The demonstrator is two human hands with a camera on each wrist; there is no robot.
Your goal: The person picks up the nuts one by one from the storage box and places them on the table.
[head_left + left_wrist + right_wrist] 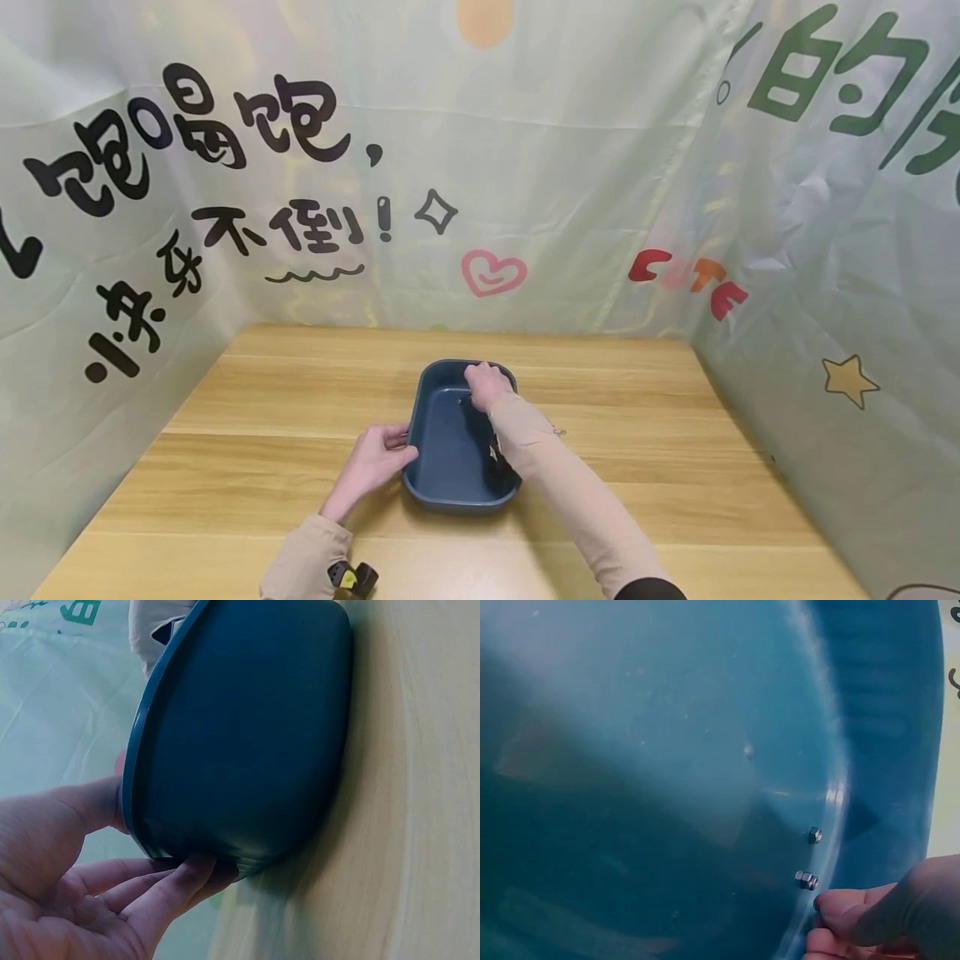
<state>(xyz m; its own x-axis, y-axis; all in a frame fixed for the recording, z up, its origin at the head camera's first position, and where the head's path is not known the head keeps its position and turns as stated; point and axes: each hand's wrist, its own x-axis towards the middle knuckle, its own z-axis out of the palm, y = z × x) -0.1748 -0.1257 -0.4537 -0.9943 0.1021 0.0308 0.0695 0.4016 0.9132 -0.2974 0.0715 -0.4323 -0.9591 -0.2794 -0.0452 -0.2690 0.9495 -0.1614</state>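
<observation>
A dark blue plastic tub stands on the wooden table. My left hand grips its left side, thumb at the rim and fingers against the outer wall. Inside the tub, at the far right, is my right hand, its fingers curled and reaching down. In the right wrist view, a small metal nut lies where floor meets wall, and a second nut lies closer to the right fingertips. A dark bit shows at these fingertips; I cannot tell whether they pinch something.
Small shiny metal bits lie on the table just right of the tub, partly behind the right forearm. A printed cloth hangs around the back and sides. A black-and-yellow device sits at the left wrist.
</observation>
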